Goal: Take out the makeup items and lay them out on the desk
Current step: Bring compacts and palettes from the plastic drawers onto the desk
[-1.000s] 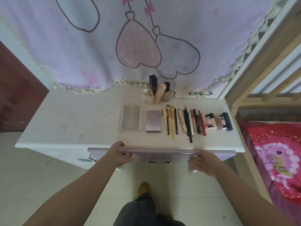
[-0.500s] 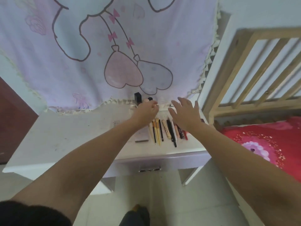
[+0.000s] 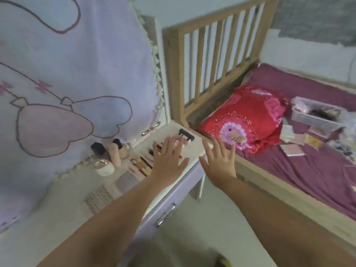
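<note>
Makeup items lie in a row on the white desk [image 3: 48, 205]: a dotted sheet [image 3: 98, 196], a flat palette [image 3: 126, 180], several brushes and pencils [image 3: 141, 164], and a dark tube [image 3: 186, 134] at the row's far end. Bottles and a round jar [image 3: 105, 166] stand at the back by the cloth. My left hand [image 3: 167, 158] hovers over the pencils with fingers spread, holding nothing. My right hand [image 3: 219, 160] is spread too, past the desk's right edge, empty. The lilac drawer [image 3: 173, 201] looks closed.
A lilac cloth [image 3: 77, 74] with heart drawings hangs behind the desk. To the right stands a wooden slatted bed frame [image 3: 212, 60] with a purple sheet, a red pillow [image 3: 248, 120], a white basket [image 3: 316, 114] and scattered small items.
My hands left the drawer front and rose over the makeup row, fingers spreading. The drawer went from slightly open to closed. The view swung right, bringing the bed into sight.
</note>
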`<state>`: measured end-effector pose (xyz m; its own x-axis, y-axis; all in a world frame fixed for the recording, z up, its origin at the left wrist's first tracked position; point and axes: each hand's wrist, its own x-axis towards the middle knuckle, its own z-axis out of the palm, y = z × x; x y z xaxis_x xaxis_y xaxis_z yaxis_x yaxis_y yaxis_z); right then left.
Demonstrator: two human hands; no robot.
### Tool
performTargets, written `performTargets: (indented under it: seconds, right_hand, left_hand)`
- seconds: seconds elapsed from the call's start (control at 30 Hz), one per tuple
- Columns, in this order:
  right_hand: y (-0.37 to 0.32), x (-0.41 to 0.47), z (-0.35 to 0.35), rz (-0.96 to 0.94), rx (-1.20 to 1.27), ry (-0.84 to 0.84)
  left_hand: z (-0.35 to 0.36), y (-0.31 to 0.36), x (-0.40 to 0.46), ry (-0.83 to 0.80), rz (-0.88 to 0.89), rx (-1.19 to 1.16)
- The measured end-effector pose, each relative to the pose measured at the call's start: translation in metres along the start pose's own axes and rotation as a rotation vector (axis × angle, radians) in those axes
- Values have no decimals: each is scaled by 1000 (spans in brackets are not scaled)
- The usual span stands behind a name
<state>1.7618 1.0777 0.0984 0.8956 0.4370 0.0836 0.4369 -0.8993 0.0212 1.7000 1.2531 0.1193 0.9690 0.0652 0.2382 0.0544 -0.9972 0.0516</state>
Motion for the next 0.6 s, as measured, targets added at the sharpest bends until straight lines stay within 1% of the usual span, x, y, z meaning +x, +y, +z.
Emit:
performTargets:
  seconds: [0.13, 0.23, 0.33, 0.5, 0.6]
  right_hand:
    - [15, -86, 24, 234, 50, -109]
    - [29, -156, 32, 450, 100, -169]
    - [40, -233, 39, 662, 139, -220]
    - [28, -375, 58, 1064, 278, -285]
    - [13, -460, 67, 1279, 344, -330]
  left_hand:
    - [28, 41, -21, -125, 222, -52]
    - [50, 79, -41, -300, 372, -80]
    - [63, 125, -69, -414, 569, -53]
    - [72, 201, -158, -562, 855, -10]
    - [69, 244, -218, -620, 1017, 22]
